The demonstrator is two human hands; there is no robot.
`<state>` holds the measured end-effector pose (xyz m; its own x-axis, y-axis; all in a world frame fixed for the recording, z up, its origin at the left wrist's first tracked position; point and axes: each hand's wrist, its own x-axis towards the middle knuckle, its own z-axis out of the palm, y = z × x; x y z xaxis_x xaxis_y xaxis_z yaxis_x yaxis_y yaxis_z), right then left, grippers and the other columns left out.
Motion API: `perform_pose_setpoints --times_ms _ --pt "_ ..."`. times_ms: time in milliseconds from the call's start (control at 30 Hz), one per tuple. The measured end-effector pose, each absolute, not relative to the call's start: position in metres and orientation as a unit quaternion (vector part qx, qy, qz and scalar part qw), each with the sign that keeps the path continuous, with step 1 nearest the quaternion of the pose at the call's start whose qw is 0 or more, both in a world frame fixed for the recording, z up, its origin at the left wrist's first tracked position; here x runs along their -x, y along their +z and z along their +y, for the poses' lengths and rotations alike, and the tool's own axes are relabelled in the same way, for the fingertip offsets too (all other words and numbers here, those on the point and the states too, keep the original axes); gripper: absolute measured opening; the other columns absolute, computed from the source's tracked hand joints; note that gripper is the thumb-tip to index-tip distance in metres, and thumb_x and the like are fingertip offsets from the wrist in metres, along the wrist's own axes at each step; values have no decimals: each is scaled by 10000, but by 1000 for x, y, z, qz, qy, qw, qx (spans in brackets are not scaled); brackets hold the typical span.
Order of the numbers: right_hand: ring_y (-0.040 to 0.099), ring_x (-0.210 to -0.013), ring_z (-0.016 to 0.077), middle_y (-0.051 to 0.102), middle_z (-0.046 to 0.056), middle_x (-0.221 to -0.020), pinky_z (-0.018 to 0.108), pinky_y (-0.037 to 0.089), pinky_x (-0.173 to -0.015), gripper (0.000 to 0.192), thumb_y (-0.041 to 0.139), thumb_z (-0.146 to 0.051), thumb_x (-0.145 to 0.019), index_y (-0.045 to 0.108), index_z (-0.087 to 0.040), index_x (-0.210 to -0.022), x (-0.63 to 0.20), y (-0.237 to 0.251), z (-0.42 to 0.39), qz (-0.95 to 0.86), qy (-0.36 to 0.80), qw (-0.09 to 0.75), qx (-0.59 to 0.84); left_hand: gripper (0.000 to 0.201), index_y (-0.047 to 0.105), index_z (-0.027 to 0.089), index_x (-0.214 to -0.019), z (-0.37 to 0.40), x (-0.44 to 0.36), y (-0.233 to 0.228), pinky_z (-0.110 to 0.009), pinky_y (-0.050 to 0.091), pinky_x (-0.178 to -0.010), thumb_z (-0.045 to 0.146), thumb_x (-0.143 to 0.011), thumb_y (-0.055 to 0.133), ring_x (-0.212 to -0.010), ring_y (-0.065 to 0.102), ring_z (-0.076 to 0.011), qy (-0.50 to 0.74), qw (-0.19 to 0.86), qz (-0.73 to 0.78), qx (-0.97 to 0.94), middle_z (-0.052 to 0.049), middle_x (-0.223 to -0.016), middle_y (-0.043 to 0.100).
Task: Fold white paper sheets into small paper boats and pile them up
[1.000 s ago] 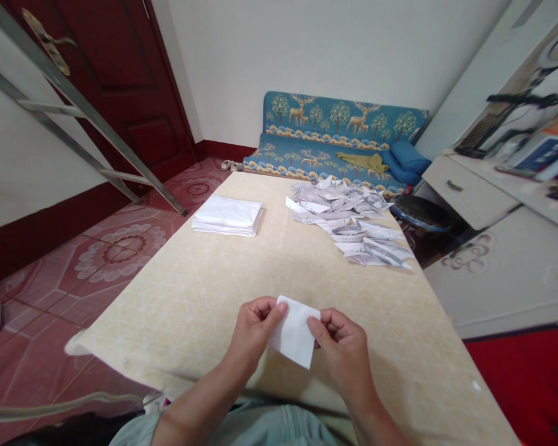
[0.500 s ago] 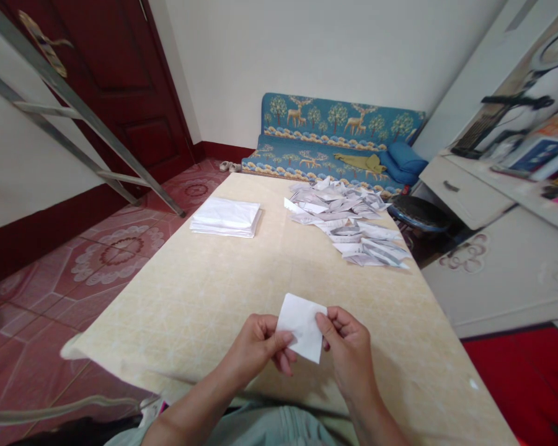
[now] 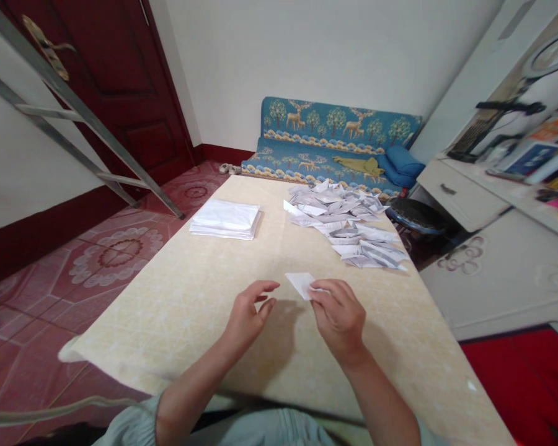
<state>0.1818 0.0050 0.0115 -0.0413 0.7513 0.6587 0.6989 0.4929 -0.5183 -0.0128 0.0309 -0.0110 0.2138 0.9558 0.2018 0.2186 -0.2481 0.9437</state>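
Note:
A small piece of white paper [image 3: 299, 283] is pinched between the thumb and fingers of my right hand [image 3: 340, 314], raised above the near part of the table. It looks narrower here, tilted or folded; I cannot tell which. To its left, my left hand [image 3: 251, 310] is apart from the paper, thumb and fingers spread with nothing between them. Farther off on the left lies a neat stack of white paper sheets [image 3: 225, 218]. Toward the far right is a loose heap of folded paper pieces [image 3: 344, 207], some with grey print.
A pale yellow cloth covers the table [image 3: 167, 310]. Beyond its far edge stands a blue patterned sofa [image 3: 316, 136]. A metal ladder [image 3: 88, 118] leans at the left. On the right are a dark round stool [image 3: 416, 215] and a white cabinet [image 3: 506, 266].
My left hand has let go of the paper and moved left. My right hand has carried the paper slightly up and away from me, and the paper has turned or folded.

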Motion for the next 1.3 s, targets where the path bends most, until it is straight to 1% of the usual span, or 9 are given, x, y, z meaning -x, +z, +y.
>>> perform_pose_setpoints --times_ms 100,167,300,433,667,800,1000,1167,1300 --pt "558 -1042 214 663 63 -1049 403 470 -884 227 500 -103 -816 679 -239 -849 -180 -12 18 -791 -16 384 477 369 593 212 -1114 43 14 -14 -393 443 -946 89 -784 482 -1095 535 -203 432 328 387 -745 -80 -1165 593" --pt "559 -1076 223 666 79 -1061 413 473 -904 249 468 -87 -826 680 -217 -828 -177 -31 20 -811 -7 342 474 447 566 209 -1171 47 12 -19 -385 414 -989 38 -784 421 -1129 518 -192 396 309 337 -796 -79 -1214 569" --pt "583 -1082 224 661 92 -1100 423 476 -931 295 444 -76 -833 669 -198 -980 -179 -57 15 -809 44 314 494 500 537 187 -1225 51 9 -34 -341 421 -993 16 -779 390 -1152 515 -189 284 291 288 -867 -84 -1255 554" --pt "558 -1123 209 616 81 -1183 424 457 -965 363 461 -81 -821 629 -219 -1112 -189 -63 13 -798 103 333 491 386 581 187 -1177 52 9 -43 -342 424 -988 103 -832 429 -1145 524 -203 238 271 285 -888 -82 -1241 572" --pt "604 -1055 200 667 87 -1091 387 494 -924 271 469 -98 -833 683 -201 -962 -195 -60 16 -776 123 369 496 329 620 213 -1129 66 11 -38 -347 435 -952 209 -807 554 -1102 548 -216 224 279 274 -893 -78 -1178 617" --pt "592 -1063 211 661 110 -1091 398 484 -927 253 468 -94 -822 666 -179 -954 -191 -57 14 -771 112 375 503 262 670 237 -1045 77 9 -41 -311 456 -888 211 -835 516 -1024 584 -196 225 276 276 -893 -58 -1118 652" --pt "559 -1091 223 640 141 -1099 428 460 -942 254 404 -77 -838 632 -169 -903 -183 -60 10 -751 84 371 540 262 679 266 -1034 82 6 -45 -293 459 -846 208 -835 518 -983 604 -190 215 266 281 -897 -34 -1089 671" --pt "539 -1120 215 624 148 -1126 403 449 -952 234 396 -66 -833 609 -163 -822 -190 -62 8 -732 100 382 556 233 688 274 -1003 72 1 -39 -298 465 -796 227 -819 552 -910 617 -194 203 220 286 -910 -33 -1053 683" --pt "551 -1111 202 609 126 -1162 373 465 -934 204 445 -93 -827 631 -177 -838 -196 -63 6 -730 110 388 551 240 676 269 -1022 67 -2 -42 -283 475 -753 225 -818 558 -861 622 -185 196 181 304 -914 -37 -987 697"
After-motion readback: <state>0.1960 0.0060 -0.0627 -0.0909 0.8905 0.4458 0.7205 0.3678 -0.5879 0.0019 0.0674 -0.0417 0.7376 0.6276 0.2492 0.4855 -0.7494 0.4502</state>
